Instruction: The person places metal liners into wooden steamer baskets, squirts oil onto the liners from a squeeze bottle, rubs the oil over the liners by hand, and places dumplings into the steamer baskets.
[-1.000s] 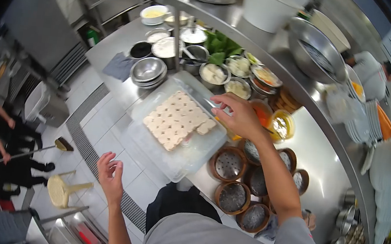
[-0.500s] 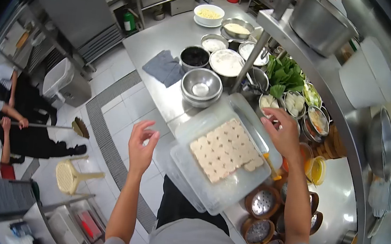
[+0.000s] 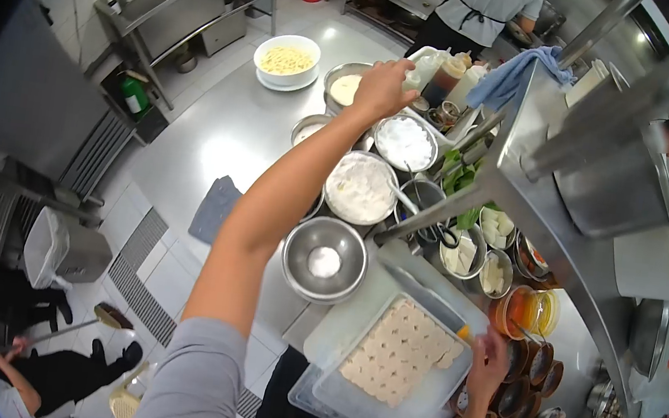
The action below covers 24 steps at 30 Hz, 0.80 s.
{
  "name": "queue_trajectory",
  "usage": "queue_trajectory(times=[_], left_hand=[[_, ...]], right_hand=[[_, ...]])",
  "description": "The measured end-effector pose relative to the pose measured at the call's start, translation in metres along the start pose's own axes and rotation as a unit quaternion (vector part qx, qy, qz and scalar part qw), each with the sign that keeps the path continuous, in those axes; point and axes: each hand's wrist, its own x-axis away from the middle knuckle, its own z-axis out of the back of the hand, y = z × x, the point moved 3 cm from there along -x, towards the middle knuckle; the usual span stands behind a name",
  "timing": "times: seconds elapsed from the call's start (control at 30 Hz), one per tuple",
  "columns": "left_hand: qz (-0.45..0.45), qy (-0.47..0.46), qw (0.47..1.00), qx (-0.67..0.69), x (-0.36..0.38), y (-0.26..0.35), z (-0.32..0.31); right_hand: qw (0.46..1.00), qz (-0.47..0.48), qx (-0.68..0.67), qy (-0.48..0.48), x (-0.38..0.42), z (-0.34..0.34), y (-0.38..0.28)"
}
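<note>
My left hand is stretched far forward above the metal bowls, beside the squeeze bottles. Its thumb and fingers are bent but apart, with nothing visible between them. My right hand hovers by the right edge of a clear plastic tub, fingers loosely curved and slightly blurred, apparently holding nothing. In the tub lies a pale slab dotted with holes. Under my left forearm are a bowl of white powder and a steel mixing bowl. A bowl of white, fluffy food stands near my left wrist.
A white bowl of yellow shreds and a grey cloth lie on the steel counter. An overhead steel shelf runs along the right. Bamboo steamers stand low right. Co-workers are at the stove and lower left.
My left hand has swung from beside the tub far forward over the bowls. My right hand has lowered to the tub's right edge. The view has turned and shifted forward.
</note>
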Motion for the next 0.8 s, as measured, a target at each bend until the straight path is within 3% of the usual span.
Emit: queue_trajectory(times=[0.23, 0.3, 0.33, 0.47, 0.5, 0.53, 0.6, 0.8], left_hand=[[0.128, -0.117, 0.98, -0.098, -0.089, -0.044, -0.115], [0.148, -0.131, 0.973, -0.118, -0.094, -0.051, -0.136], [0.172, -0.148, 0.964, -0.138, -0.094, -0.057, -0.152], [0.085, -0.084, 0.973, -0.198, -0.093, -0.063, -0.169], [0.046, 0.025, 0.975, -0.216, -0.088, -0.062, -0.169], [0.046, 0.028, 0.974, -0.219, -0.091, -0.066, -0.172], [0.058, -0.07, 0.975, -0.202, -0.096, -0.071, -0.179], [0.035, -0.059, 0.982, -0.177, -0.093, -0.065, -0.165]], right_hand=[[0.991, -0.076, 0.094, 0.056, 0.047, 0.032, 0.012], [0.985, -0.002, 0.157, 0.067, 0.056, 0.038, 0.023], [0.99, -0.01, 0.115, 0.077, 0.058, 0.035, 0.014], [0.971, 0.035, 0.227, 0.063, 0.069, 0.037, 0.007], [0.965, 0.048, 0.253, 0.049, 0.069, 0.033, 0.002], [0.966, 0.05, 0.249, 0.049, 0.07, 0.031, 0.006], [0.974, 0.042, 0.22, 0.044, 0.073, 0.028, 0.013], [0.972, 0.047, 0.227, 0.026, 0.062, 0.019, 0.001]])
